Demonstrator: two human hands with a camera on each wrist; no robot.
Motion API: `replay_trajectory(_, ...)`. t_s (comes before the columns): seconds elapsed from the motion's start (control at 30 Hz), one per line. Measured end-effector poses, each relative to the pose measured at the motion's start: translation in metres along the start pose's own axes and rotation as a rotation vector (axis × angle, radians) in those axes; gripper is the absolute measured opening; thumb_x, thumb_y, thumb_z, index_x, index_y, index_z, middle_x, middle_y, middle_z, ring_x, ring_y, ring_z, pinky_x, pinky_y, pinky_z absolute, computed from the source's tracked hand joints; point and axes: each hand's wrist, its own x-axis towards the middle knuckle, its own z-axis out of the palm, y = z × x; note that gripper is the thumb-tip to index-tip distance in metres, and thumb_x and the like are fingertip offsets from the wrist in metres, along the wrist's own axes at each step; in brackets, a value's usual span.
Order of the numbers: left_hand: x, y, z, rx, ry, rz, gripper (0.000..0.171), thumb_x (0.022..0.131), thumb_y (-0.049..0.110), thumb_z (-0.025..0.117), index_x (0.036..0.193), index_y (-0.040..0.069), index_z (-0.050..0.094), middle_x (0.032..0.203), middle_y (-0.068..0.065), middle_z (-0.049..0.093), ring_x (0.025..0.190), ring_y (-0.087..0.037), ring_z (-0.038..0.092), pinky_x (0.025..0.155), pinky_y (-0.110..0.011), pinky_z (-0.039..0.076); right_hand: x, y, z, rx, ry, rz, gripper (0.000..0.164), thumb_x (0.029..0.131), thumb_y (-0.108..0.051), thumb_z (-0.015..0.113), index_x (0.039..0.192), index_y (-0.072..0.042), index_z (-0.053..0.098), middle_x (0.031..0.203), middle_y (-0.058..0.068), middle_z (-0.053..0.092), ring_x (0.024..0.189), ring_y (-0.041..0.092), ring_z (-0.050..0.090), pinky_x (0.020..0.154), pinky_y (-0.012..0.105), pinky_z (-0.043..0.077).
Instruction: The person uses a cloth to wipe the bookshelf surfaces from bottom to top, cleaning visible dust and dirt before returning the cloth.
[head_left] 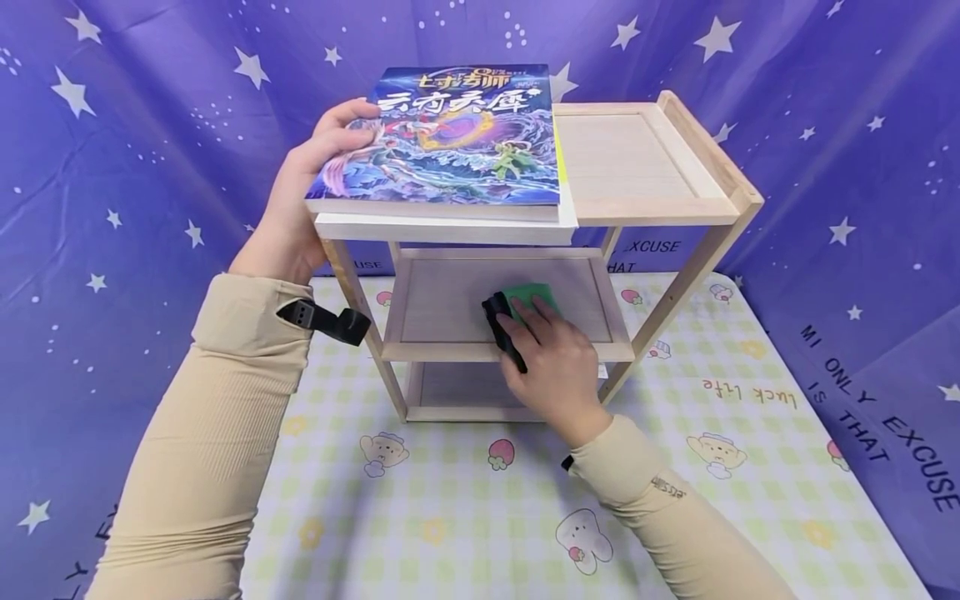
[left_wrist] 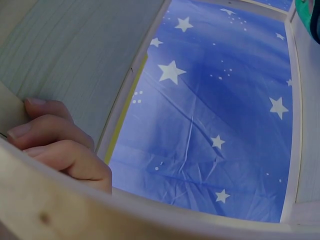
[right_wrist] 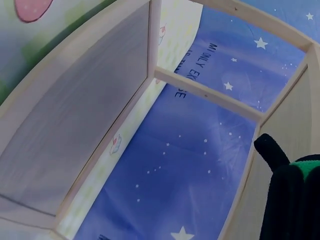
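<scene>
A light wooden shelf rack [head_left: 671,296] with three tiers stands before me. My left hand [head_left: 300,179] grips the left end of its top tier, beside the books. In the left wrist view its curled fingers [left_wrist: 62,142] lie against the underside of that tier. My right hand [head_left: 558,362] reaches onto the middle tier [head_left: 442,292] and holds a black and green, soft-looking item [head_left: 531,296] against its surface. The right wrist view shows this item's black fuzzy ribs and a short strap [right_wrist: 270,150]; the right hand is outside that view.
Stacked on the left of the top tier are books, with a blue illustrated book [head_left: 450,158] uppermost and white page edges below. The top tier's right end carries a raised board [head_left: 708,154]. Under the rack lies a checked tablecloth [head_left: 465,508]; a purple starry curtain [head_left: 172,108] hangs behind.
</scene>
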Motion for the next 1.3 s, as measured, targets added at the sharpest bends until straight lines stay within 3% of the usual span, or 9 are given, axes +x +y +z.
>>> replay_trajectory(0.23, 0.0, 0.0, 0.0, 0.011, 0.002, 0.0, 0.026, 0.096, 0.026, 0.051, 0.122, 0.03, 0.053, 0.148, 0.002, 0.032, 0.131, -0.021, 0.042, 0.101, -0.029, 0.04, -0.007, 0.012, -0.008, -0.006, -0.013, 0.058, 0.031, 0.081, -0.021, 0.065, 0.107, -0.01, 0.077, 0.112, 0.012, 0.074, 0.111, 0.037, 0.067, 0.082, 0.048, 0.056)
replay_trajectory(0.5, 0.0, 0.0, 0.0, -0.004, 0.005, 0.003, 0.025, 0.096, 0.025, 0.052, 0.121, 0.029, 0.054, 0.148, 0.001, 0.033, 0.13, -0.021, 0.043, 0.1, -0.028, 0.041, -0.013, 0.022, -0.016, -0.017, -0.002, 0.111, 0.032, 0.088, -0.031, 0.06, 0.107, -0.011, 0.076, 0.113, 0.012, 0.074, 0.113, 0.037, 0.066, 0.087, 0.051, 0.054)
replay_trajectory(0.83, -0.001, 0.001, 0.001, 0.003, -0.007, 0.008, 0.025, 0.097, 0.024, 0.05, 0.121, 0.028, 0.053, 0.148, 0.001, 0.033, 0.129, -0.021, 0.043, 0.1, -0.028, 0.04, -0.02, 0.029, -0.026, 0.023, 0.018, 0.107, 0.034, 0.086, -0.028, 0.057, 0.108, -0.009, 0.075, 0.115, 0.013, 0.073, 0.114, 0.038, 0.065, 0.089, 0.049, 0.053)
replay_trajectory(1.13, 0.0, 0.002, 0.002, 0.002, -0.006, 0.013, 0.025, 0.097, 0.024, 0.049, 0.121, 0.028, 0.053, 0.149, 0.002, 0.033, 0.132, -0.02, 0.041, 0.103, -0.028, 0.038, -0.031, 0.034, -0.029, 0.176, 0.118, 0.134, 0.035, 0.082, -0.023, 0.054, 0.106, -0.009, 0.076, 0.113, 0.011, 0.074, 0.112, 0.036, 0.067, 0.086, 0.053, 0.053)
replay_trajectory(1.3, 0.0, 0.001, 0.002, -0.02, -0.005, 0.016, 0.024, 0.097, 0.023, 0.049, 0.12, 0.027, 0.054, 0.147, 0.001, 0.034, 0.13, -0.02, 0.042, 0.102, -0.027, 0.039, -0.036, 0.033, -0.029, 0.194, 0.233, 0.114, 0.035, 0.079, -0.017, 0.054, 0.103, -0.008, 0.078, 0.111, 0.011, 0.074, 0.108, 0.036, 0.068, 0.085, 0.05, 0.054)
